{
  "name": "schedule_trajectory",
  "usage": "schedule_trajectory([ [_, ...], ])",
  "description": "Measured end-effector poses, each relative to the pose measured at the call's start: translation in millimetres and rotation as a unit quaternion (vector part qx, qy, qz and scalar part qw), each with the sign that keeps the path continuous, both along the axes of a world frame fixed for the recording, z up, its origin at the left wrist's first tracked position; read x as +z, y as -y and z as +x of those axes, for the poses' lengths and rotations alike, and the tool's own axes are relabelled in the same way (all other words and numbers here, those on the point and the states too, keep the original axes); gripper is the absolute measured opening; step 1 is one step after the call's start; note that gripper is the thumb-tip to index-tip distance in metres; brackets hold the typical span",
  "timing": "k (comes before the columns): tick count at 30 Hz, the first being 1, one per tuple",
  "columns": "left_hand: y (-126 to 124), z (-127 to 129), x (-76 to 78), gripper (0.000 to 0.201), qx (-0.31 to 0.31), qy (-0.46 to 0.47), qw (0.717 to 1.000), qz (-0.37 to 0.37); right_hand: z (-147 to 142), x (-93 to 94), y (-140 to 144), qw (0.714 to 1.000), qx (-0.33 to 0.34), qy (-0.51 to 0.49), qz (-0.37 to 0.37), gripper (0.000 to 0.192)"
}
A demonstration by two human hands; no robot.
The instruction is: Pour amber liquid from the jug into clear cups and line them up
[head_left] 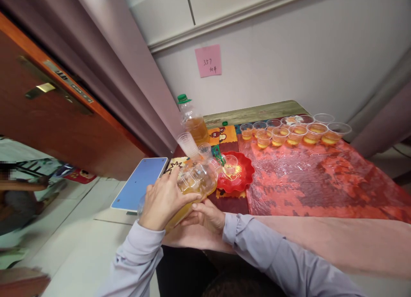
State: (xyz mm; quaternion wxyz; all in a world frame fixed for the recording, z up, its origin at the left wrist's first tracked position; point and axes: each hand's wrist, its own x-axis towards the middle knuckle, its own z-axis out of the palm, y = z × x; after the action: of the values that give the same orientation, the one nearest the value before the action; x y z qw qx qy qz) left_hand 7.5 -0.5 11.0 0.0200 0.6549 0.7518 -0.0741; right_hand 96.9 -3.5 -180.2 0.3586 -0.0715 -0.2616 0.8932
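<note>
Table (257,112) under red cloth (314,181), cups (295,132)

Two clear plastic bottles of amber liquid: one upright with a green cap (192,121), one tilted (195,183) in both hands. Two hands: left hand (163,198), right hand (207,215). About eleven small clear plastic cups with amber liquid stand in a double row (290,132); the exact number is hard to tell. One red scalloped plastic plate (239,179) carries one clear cup (230,163). One stack of empty clear cups (188,144). One pink paper note (208,60). One light blue flat tablet (139,181).
</note>
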Motion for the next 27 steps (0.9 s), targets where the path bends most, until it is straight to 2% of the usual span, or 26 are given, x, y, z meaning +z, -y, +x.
schedule_trajectory([
  [27,1.7,0.9,3.0,0.084,-0.004,0.001,1.0,-0.002,0.0,1.1,0.5,1.0,0.004,-0.001,0.009,0.078],
])
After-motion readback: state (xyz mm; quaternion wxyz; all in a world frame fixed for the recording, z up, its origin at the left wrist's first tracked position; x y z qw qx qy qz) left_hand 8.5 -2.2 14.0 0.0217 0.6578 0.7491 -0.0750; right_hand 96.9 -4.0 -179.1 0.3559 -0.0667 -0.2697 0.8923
